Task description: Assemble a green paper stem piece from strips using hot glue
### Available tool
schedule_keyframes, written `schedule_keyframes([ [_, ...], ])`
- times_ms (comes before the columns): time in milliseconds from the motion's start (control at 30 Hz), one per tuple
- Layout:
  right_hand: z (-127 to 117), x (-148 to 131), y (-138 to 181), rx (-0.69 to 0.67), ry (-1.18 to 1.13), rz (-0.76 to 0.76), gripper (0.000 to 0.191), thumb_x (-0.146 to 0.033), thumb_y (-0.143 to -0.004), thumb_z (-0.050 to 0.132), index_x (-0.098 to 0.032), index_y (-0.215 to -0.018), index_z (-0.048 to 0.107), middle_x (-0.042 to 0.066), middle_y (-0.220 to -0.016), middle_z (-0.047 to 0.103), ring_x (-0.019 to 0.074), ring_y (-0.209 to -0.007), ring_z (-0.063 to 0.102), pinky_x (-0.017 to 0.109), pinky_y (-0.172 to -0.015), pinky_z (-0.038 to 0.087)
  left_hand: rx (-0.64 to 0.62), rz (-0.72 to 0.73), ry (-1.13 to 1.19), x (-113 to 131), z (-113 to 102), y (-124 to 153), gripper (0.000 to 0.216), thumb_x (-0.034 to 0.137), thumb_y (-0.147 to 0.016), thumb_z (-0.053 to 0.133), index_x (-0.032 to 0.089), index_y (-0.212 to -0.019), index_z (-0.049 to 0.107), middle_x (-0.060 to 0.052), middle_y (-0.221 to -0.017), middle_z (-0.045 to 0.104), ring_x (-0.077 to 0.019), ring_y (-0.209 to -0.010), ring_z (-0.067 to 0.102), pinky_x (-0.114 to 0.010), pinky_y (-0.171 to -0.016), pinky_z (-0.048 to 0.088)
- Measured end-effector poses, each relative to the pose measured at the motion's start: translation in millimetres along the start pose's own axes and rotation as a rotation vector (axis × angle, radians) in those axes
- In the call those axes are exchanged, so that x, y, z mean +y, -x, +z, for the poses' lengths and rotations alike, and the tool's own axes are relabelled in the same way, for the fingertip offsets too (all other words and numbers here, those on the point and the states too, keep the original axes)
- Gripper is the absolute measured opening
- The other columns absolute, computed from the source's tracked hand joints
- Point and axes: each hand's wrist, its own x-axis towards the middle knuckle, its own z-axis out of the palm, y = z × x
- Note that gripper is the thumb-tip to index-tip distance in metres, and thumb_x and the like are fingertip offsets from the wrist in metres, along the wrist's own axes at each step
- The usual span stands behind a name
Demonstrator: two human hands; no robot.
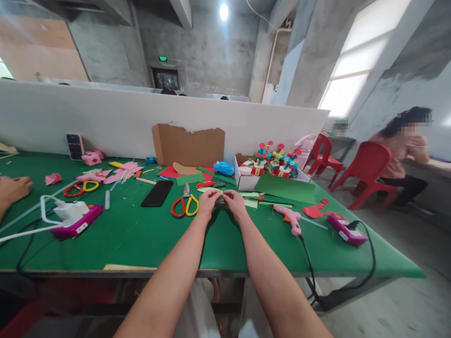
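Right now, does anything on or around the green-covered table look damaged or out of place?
Yes: the flat brown cardboard piece against the long white partition looks damaged. Its top edge is ragged, as if torn, while its sides run fairly straight.

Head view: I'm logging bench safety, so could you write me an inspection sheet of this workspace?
Surface: green tabletop, with a pale strip at its near edge.
Job's things: small greenish piece, mostly hidden.
Clutter: pink paper scraps, black phone, pink glue gun.
Grips: left hand and right hand meet, pinching the piece.
Cables: glue gun's cord and a black cord from the right-hand purple power strip pass over the table edge.
Surroundings: white partition behind; seated person on a red chair, right.
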Motion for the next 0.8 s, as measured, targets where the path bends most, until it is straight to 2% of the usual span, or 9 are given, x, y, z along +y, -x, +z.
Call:
schedule_keyframes([
  [133, 0.2, 0.8, -0.5, 0.011, 0.009, -0.012, 0.017, -0.027, -0.06, 0.076, -0.02, -0.068, 0.064, -0.005, -0.054, 0.063, 0.0105, -0.051, 0.059, 0.024, -0.057, 0.052, 0.032, 0.038, -0.05, 0.5, -0.8, 0.4, 0.033, 0.042, -0.055, 0.081, 0.016, -0.07, 0.068, -0.002, -0.067, 0.066, -0.012, -0.06, 0.057, -0.024, -0.057, 0.046],
  [367, -1.0, 0.1, -1.2, 0.009, -0.04, 0.013, 0.013, -0.022, -0.06, 0.075, -0.02, -0.067, 0.064, -0.006, -0.053, 0.062, 0.0103, -0.05, 0.058, 0.023, -0.056, 0.053, -0.021, 0.153, -0.176, 3.4, -2.0, 1.5, 0.021, 0.036, -0.061, 0.076, 0.018, -0.068, 0.068, -0.001, -0.067, 0.065, -0.0131, -0.06, 0.055, -0.024, -0.058, 0.044],
  [533, -2.6, -2.8, 1.2, 0.0, -0.131, 0.09, 0.015, -0.015, -0.06, 0.075, -0.018, -0.073, 0.067, -0.004, -0.053, 0.065, 0.0108, -0.05, 0.062, 0.023, -0.057, 0.055, -0.063, 0.295, -0.327, 7.2, -1.5, 3.1, 0.004, 0.024, -0.065, 0.069, 0.02, -0.065, 0.067, -0.002, -0.072, 0.067, -0.0134, -0.061, 0.055, -0.025, -0.063, 0.045],
  [700, -0.2, -8.6, 3.5, 0.011, -0.259, 0.186, 0.01, -0.01, -0.063, 0.072, -0.016, -0.068, 0.067, -0.002, -0.056, 0.068, 0.0093, -0.049, 0.063, 0.02, -0.057, 0.055, -0.082, 0.318, -0.381, 7.2, -1.4, 3.4, 0.002, 0.023, -0.067, 0.067, 0.021, -0.066, 0.067, -0.002, -0.073, 0.067, -0.0146, -0.061, 0.055, -0.026, -0.064, 0.045],
  [800, 0.5, -10.6, 3.9, 0.018, -0.314, 0.202, 0.006, -0.012, -0.067, 0.072, -0.016, -0.068, 0.067, -0.002, -0.055, 0.068, 0.0086, -0.049, 0.063, 0.019, -0.056, 0.055, -0.077, 0.348, -0.402, 8.3, -0.8, 5.0, 0.005, 0.024, -0.069, 0.064, 0.022, -0.066, 0.068, -0.002, -0.073, 0.068, -0.0155, -0.065, 0.057, -0.026, -0.067, 0.045],
])
